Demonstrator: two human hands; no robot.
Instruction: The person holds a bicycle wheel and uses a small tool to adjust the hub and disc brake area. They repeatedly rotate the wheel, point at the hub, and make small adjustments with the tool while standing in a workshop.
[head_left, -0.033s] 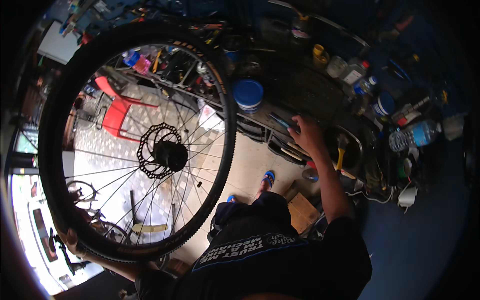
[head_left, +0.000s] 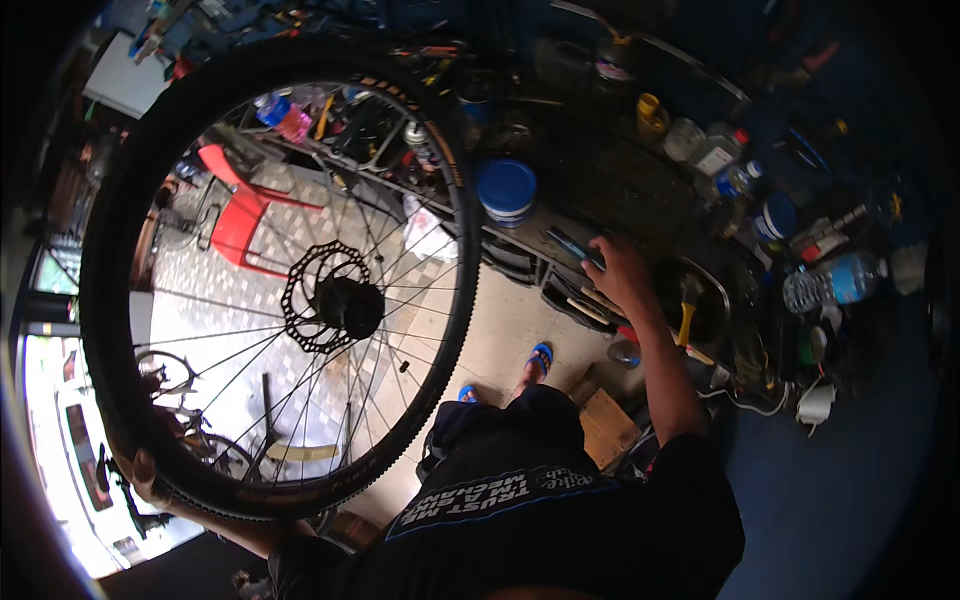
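Observation:
A large bicycle wheel (head_left: 105, 300) with a black knobby tyre stands up on my left side. Its disc brake rotor (head_left: 302, 325) and dark hub (head_left: 347, 306) face me. My left hand (head_left: 148, 482) grips the tyre at its lower left; part of that hand is hidden behind the rubber. Over the front edge of the workbench (head_left: 600, 160), my right hand (head_left: 622, 278) is closed around a slim dark-and-blue object (head_left: 572, 245), whose kind I cannot make out.
A blue-lidded tub (head_left: 506, 190) stands on the bench. Bottles, jars and a yellow-handled tool (head_left: 687, 312) crowd its right part. Behind the spokes are a red chair (head_left: 238, 220) and parked bicycles (head_left: 165, 372). A cardboard box (head_left: 608, 428) sits near my feet.
The view has shifted slightly, so the wheel and bench appear a little farther right. Both hands keep the same hold.

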